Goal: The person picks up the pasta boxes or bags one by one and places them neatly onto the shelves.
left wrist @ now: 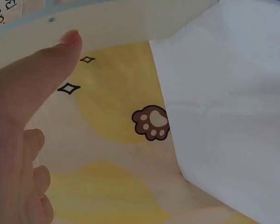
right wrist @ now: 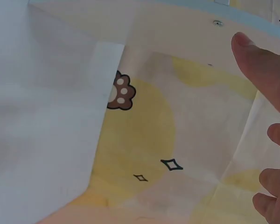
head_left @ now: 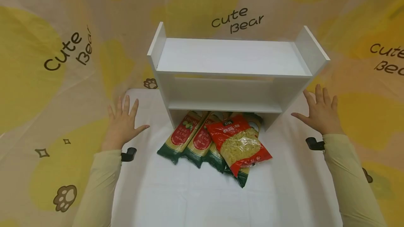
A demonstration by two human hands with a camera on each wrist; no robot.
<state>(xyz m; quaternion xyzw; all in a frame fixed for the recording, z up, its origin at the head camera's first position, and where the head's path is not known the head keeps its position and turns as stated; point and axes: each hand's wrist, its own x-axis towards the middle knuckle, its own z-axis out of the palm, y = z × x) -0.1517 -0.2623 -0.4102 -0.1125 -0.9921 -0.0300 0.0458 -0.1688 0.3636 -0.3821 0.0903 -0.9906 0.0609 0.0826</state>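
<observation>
My left hand (head_left: 121, 123) is to the left of a white two-tier shelf (head_left: 231, 57), fingers spread and straight, holding nothing. On the shelf's right side my right hand (head_left: 323, 115) is spread the same way, also holding nothing. Under the lower board, several green-and-gold bags with red oval labels lie side by side; the leftmost bag (head_left: 181, 137) shows most fully. Across the right-hand ones lies a red bag of pasta (head_left: 241, 146) with a clear window. The bags' far ends are hidden under the shelf. Each wrist view shows a thumb and fingertips at its edge, apart from any object.
The shelf stands at the back of a white-covered table (head_left: 195, 202). Printed cloth (head_left: 192, 2) with yellow patches and paw marks hangs behind and around it. A pale panel with a screw (right wrist: 218, 23) crosses the top of the right wrist view.
</observation>
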